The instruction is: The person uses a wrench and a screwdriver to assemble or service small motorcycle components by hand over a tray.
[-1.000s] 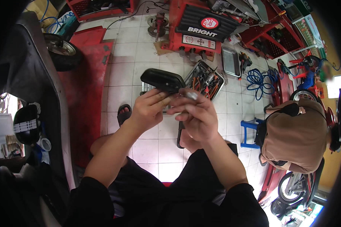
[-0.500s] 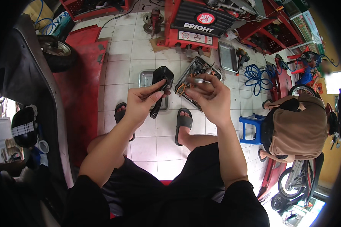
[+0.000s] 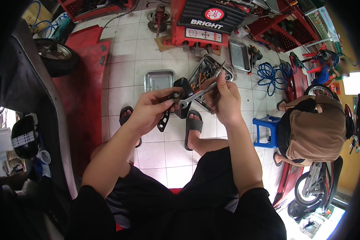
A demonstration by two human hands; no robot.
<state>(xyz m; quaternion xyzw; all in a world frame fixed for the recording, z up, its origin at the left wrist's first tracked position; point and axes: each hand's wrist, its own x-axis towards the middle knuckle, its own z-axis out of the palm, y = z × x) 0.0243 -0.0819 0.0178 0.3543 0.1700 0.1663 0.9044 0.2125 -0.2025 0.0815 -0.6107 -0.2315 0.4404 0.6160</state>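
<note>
Left hand (image 3: 158,105) is pinching black mirror (image 3: 184,85) by its stem (image 3: 164,120); likely light, stiff, fragile-faced, stem offering best hold; right hand (image 3: 227,98) is clasping wrench (image 3: 197,95), curled around it.

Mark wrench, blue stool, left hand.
Wrench (image 3: 199,95): head view, on the shaft.
Blue stool (image 3: 265,121): head view, on its frame.
Left hand (image 3: 147,108): head view, on its back.

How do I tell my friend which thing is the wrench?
Find the big red-and-black cabinet near the top. Lower down, the right hand holds the wrench. It's long, slim and silver, unlike the black part in the left hand.
</note>
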